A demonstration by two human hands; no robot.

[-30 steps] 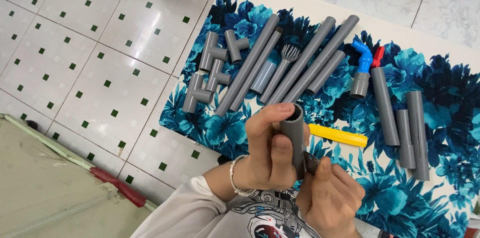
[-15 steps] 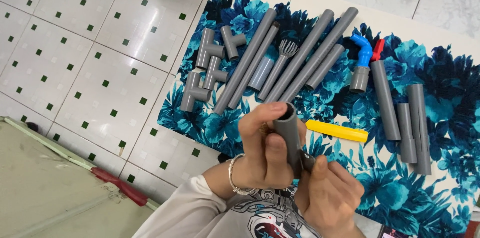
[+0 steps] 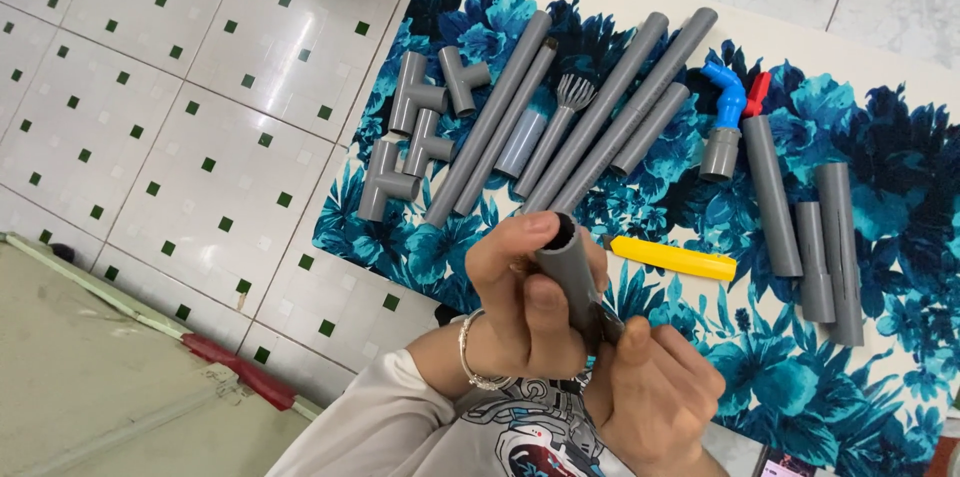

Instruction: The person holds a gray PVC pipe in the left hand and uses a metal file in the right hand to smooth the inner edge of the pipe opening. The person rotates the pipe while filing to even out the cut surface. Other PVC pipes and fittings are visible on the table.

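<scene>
A short grey pipe, round and open-ended, is gripped by the closed left hand; its lower end is clasped by the curled right hand above the floral mat's near edge.

Open tiled floor on the left, free for passing. Blocked across the upper cloth by long grey pipes, tee fittings at their left end, blue tap and short pipes to the right. Narrow gap in front, crossed only by a yellow cutter. Bare cloth lower right.
</scene>
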